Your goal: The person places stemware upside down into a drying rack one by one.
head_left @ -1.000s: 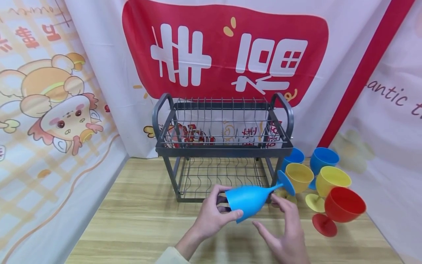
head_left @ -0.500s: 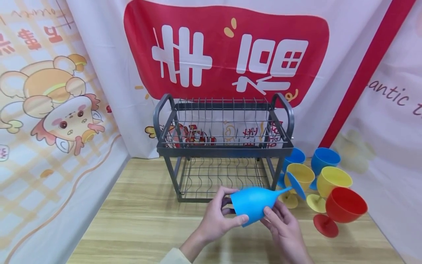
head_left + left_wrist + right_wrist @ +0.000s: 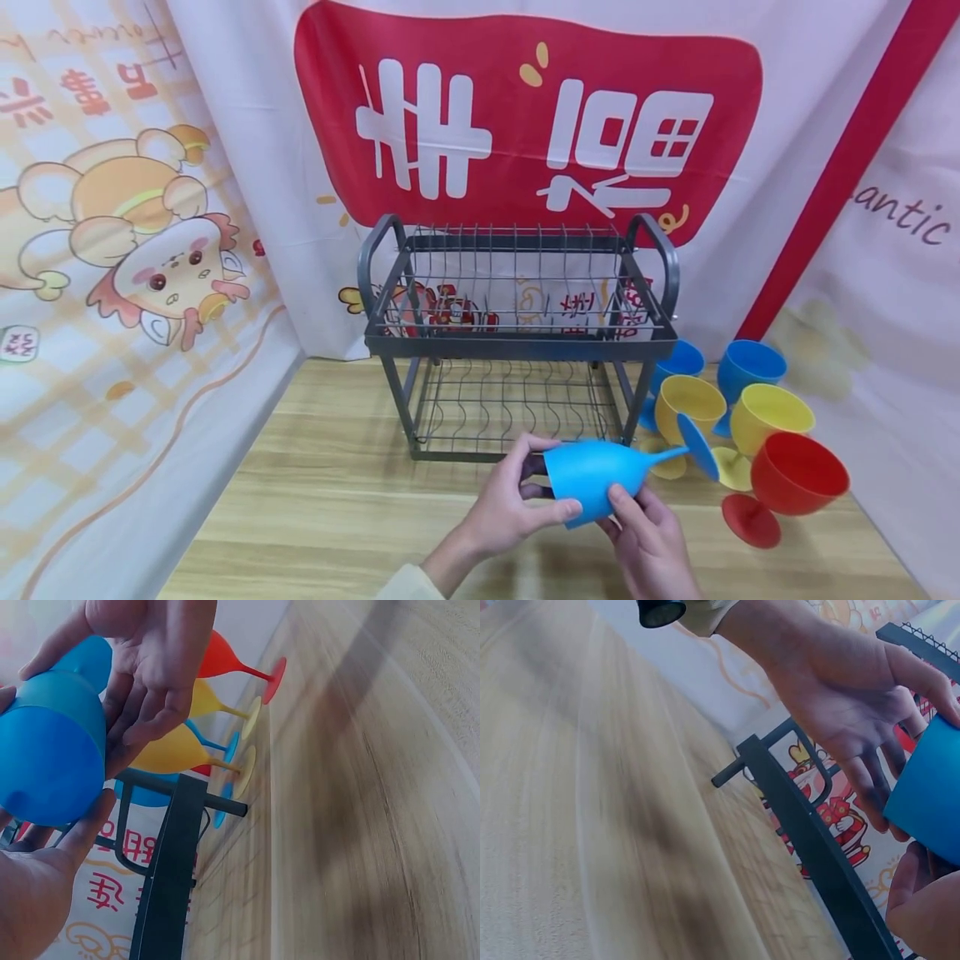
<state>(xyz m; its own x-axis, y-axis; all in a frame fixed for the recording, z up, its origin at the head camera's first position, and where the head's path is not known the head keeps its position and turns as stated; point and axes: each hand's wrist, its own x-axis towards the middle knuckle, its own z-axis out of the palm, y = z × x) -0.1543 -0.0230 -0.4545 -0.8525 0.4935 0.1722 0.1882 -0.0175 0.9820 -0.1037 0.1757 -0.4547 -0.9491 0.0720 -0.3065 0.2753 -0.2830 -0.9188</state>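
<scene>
Evidently light, the blue goblet (image 3: 596,477) lies on its side between my two hands, held off the wooden table (image 3: 315,500), in front of the right half of the dark wire rack (image 3: 521,346). Its mouth faces my left; its stem (image 3: 667,456) runs to my right and slightly up, ending in a round foot (image 3: 699,447). My left hand (image 3: 513,500) grips the bowl across the rim end, thumb on the near side. My right hand (image 3: 648,542) grasps the bowl near the stem, thumb on top and some fingers hidden underneath.

I judge it to be plastic: stiff in the wall, perhaps giving a little at the rim if I squeeze, and unlikely to shatter. That smooth, matte skin could slide under dry fingers, so a broad hold round the bowl seems surest. The thin stem looks like the weak spot; I would rather not twist it. To my right, a red goblet (image 3: 795,479), two yellow goblets (image 3: 768,417) and two other blue goblets (image 3: 750,362) stand on the table.
</scene>
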